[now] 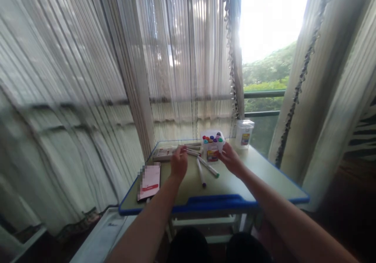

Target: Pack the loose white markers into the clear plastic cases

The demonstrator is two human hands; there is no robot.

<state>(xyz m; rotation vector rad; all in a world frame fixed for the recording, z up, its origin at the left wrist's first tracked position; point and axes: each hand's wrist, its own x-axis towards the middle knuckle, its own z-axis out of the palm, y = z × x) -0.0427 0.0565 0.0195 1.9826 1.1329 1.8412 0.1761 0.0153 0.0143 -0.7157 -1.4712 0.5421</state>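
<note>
My right hand (230, 158) grips the right side of a clear plastic box (212, 145). Markers with colourful caps (212, 138) stand upright in it, and a printed label is on its front. My left hand (179, 162) is at the left of the box, its fingers bent together by some loose white markers (192, 151). Whether a marker is between those fingers is too small to tell. In front of the box lie a purple-tipped marker (201, 172) and a green-tipped marker (210, 167).
A flat pale case (163, 154) lies left of my left hand, with a phone (150, 181) nearer the front. At the back right corner stands another clear container (244, 134). The desk (246, 182) has a blue edge, and curtains (188, 59) hang behind it.
</note>
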